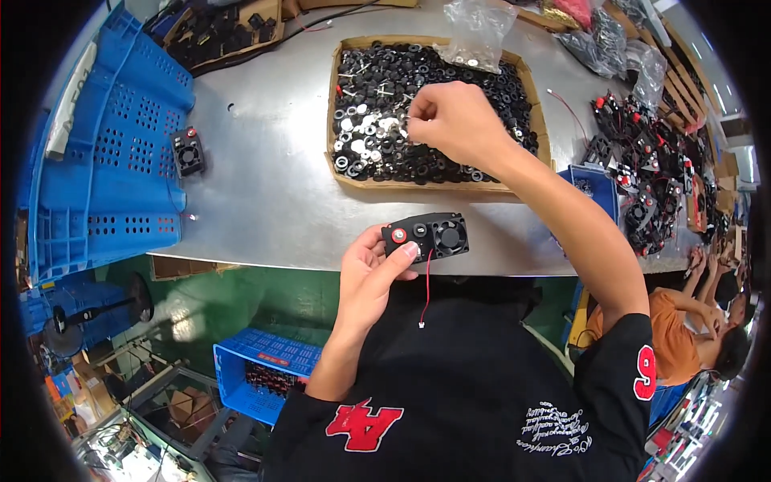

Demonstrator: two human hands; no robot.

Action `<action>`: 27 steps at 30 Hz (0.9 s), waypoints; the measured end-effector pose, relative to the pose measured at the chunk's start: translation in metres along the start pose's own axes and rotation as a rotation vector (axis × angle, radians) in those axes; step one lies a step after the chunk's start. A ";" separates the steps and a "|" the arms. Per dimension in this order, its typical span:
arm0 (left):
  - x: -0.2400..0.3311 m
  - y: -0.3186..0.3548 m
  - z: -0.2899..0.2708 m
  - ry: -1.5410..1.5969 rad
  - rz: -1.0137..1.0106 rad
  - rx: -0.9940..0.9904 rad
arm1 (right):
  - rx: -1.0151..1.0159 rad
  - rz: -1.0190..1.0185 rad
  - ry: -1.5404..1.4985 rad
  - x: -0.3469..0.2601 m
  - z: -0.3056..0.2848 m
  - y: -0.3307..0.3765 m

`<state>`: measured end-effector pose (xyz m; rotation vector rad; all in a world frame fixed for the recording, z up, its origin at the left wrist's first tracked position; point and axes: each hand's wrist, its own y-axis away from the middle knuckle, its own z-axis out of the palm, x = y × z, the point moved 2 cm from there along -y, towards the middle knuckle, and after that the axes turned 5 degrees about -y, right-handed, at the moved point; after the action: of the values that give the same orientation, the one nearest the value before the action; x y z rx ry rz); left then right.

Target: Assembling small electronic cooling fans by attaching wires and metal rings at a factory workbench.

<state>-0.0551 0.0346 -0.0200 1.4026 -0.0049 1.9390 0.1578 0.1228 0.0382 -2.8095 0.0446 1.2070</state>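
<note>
Over the table's (257, 161) near edge our left hand (371, 273) pinches a module (424, 243), fan (450, 234) and red knob (399, 235) already fitted, while our right hand (462, 120) presses fingertips together above the parts tray (426, 185), any catch or remaining step unclear.

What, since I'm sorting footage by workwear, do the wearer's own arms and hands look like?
The left hand and right hand are ungloved, with no watch or bracelet showing. Both forearms are bare below black sleeves. The right sleeve is short and loose, with a red, white-edged marking.
</note>
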 end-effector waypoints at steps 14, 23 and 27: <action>-0.001 0.001 0.000 -0.017 -0.027 0.026 | -0.100 0.273 -0.207 0.030 -0.008 -0.008; 0.004 0.001 0.006 0.000 -0.026 0.000 | -0.126 0.395 -0.781 0.016 -0.024 0.025; 0.005 -0.001 0.004 -0.011 -0.032 -0.012 | -0.286 0.274 -0.625 -0.016 -0.027 0.064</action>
<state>-0.0519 0.0368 -0.0148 1.3974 0.0008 1.9027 0.1626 0.0565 0.0646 -2.5515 0.2371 2.2627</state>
